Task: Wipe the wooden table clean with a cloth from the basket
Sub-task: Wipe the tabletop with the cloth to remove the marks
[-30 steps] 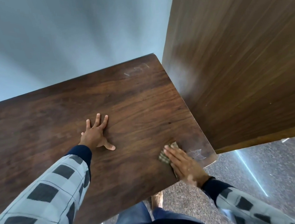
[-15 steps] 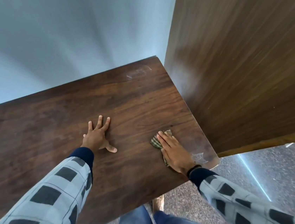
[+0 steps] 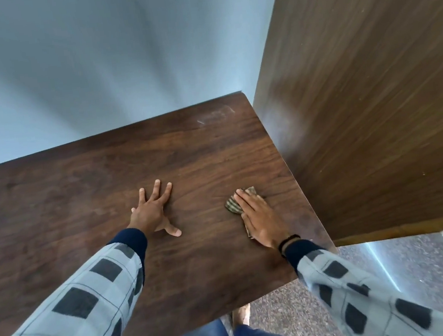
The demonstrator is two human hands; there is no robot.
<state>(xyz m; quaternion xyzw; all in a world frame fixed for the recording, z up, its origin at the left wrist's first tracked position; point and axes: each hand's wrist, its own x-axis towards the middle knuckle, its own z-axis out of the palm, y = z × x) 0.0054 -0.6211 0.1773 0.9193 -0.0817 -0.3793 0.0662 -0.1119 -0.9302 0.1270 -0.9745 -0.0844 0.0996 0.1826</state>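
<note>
Wooden table [image 3: 86, 200] meets a blue-grey wall [image 3: 93, 72]; right hand [image 3: 260, 218] fingers flat on cloth [image 3: 233, 204], left hand [image 3: 152, 210] splayed.

The left hand [image 3: 152, 213] lies flat, fingers [image 3: 157, 188] spread; the right hand [image 3: 259, 218] presses palm-down, fingers together, both arms outstretched.

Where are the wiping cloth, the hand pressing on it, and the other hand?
cloth [image 3: 233, 204]: head view, striped fold showing left of the fingers.
right hand [image 3: 259, 220]: head view, back of the hand, flat on the cloth.
left hand [image 3: 151, 213]: head view, back of the hand, fingers spread.
</note>
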